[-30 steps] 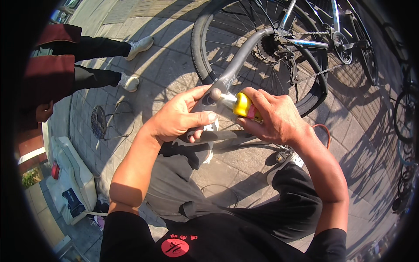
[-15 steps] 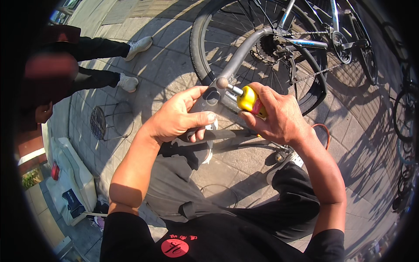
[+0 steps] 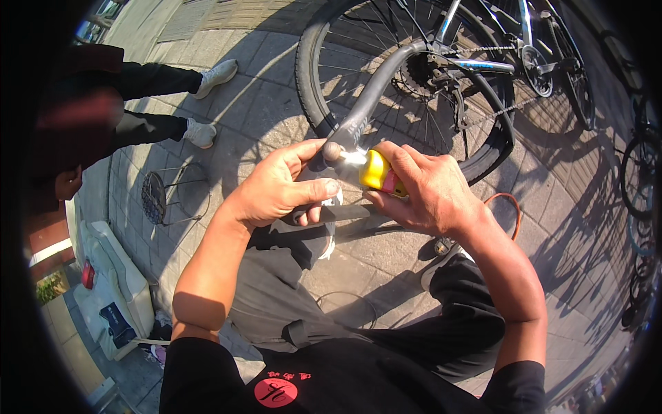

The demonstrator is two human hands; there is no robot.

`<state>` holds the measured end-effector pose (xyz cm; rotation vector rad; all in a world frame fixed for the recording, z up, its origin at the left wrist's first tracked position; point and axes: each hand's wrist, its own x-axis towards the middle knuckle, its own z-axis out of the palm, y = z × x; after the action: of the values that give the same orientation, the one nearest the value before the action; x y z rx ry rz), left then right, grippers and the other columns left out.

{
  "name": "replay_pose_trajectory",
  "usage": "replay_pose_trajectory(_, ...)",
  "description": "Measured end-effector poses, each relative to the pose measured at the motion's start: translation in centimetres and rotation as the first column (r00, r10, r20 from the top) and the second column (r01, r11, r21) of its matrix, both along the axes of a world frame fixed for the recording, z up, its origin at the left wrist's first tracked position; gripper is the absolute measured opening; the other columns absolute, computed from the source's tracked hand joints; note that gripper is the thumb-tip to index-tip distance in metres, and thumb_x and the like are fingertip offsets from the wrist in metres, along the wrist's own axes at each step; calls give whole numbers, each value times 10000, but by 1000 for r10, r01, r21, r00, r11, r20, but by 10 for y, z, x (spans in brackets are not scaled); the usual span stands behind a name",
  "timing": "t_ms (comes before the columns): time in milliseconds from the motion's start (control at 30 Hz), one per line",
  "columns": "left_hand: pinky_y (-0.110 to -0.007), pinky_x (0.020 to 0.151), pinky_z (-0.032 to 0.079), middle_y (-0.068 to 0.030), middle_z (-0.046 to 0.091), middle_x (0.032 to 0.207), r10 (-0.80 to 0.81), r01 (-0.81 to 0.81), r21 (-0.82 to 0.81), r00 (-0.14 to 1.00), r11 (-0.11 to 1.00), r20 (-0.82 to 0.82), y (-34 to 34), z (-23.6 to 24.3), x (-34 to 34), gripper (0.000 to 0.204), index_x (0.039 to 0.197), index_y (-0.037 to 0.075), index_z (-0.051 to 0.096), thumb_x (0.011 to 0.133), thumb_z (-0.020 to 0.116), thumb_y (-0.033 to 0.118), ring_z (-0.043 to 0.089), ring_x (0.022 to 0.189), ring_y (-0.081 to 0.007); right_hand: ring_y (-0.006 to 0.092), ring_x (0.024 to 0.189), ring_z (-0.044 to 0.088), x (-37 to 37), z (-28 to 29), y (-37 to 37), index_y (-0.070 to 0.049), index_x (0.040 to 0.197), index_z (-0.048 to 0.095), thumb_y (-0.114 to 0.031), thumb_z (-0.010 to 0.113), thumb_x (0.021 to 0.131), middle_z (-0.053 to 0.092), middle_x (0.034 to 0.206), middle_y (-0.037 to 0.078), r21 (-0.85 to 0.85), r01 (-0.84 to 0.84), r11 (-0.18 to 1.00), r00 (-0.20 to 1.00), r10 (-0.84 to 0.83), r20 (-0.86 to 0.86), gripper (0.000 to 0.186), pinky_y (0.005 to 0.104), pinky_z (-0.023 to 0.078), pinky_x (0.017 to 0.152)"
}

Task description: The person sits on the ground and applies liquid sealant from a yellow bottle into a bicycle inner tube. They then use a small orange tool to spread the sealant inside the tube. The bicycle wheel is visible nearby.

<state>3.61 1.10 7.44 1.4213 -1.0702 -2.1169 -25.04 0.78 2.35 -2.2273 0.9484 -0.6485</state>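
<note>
One lettered inner tube (image 3: 376, 92), left grip (image 3: 277, 185); yellow-handled tool (image 3: 376, 171), right grip (image 3: 433, 188).

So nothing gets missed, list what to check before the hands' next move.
1. Left hand holding the inner tube: ok.
2. Right hand gripping the yellow-handled tool: ok.
3. Tool's round head placed over the tube: ok.
4. Tube surface under the head in sight: not ok, the head covers it.
5. Head pressing on the tube: cannot tell.
6. Bystander's pale shoes clear of both hands: ok.
</note>
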Motion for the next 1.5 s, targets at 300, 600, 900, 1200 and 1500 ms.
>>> replay_pose_trajectory(300,-233,520,564,-18,704,911,17,-17,-3,1000,1000,-9,2,-4,2,639,1541,1,566,1004,855,189,698,655,-92,371,834,787,-7,3,0,-48,1472,566,-317,851,956,750,1010,165,71,165,984,984,-159,-82,648,470,636,716)
replay_pose_trajectory(600,-239,502,542,-13,691,932,15,-15,-4,1000,1000,2,2,1,-1,614,1561,17,555,1021,823,138,692,642,-98,314,778,767,-4,-1,2,-36,1462,562,-256,889,929,724,971,120,31,42,999,999,-41,-25,663,417,628,658)
replay_pose_trajectory(900,-241,495,538,-13,678,931,35,-35,4,998,999,-43,2,-1,-1,621,1588,29,554,1024,803,101,689,630,-102,365,803,774,-13,-4,7,-39,1464,556,-322,881,936,746,1020,158,38,68,997,995,-65,-71,681,446,634,674)
replay_pose_trajectory(1200,-221,556,562,-14,722,958,4,-2,20,995,1000,-99,-1,1,1,570,1552,29,592,1025,799,92,683,639,-60,355,797,766,-26,-9,16,-39,1454,553,-315,881,934,743,1027,154,19,67,998,993,-65,-102,674,441,627,670)
replay_pose_trajectory(1500,-232,560,566,-41,738,983,29,-28,13,998,1000,-49,1,3,-1,607,1569,0,549,1027,802,107,688,660,-73,326,762,751,-4,0,8,-48,1460,555,-266,903,906,714,963,116,11,38,999,999,-38,-17,690,424,619,647)
